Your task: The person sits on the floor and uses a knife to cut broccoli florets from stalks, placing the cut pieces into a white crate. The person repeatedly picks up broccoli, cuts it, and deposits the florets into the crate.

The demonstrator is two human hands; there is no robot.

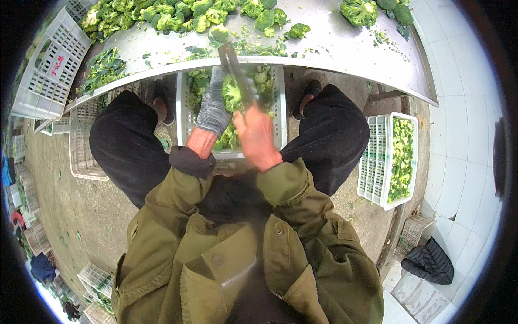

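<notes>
Hands first: the bare right hand has its grip closed round the handle of a knife, blade pointing away toward the desk, while the grey-gloved left hand is wrapped round a broccoli head, held just over the white crate between the knees. Blade and glove are nearly touching, so a slip on a tough stalk could nick those fingers. Cut pieces might also miss the crate and land on the floor. Farther out, loose florets crowd the desk edge and could roll off.
</notes>
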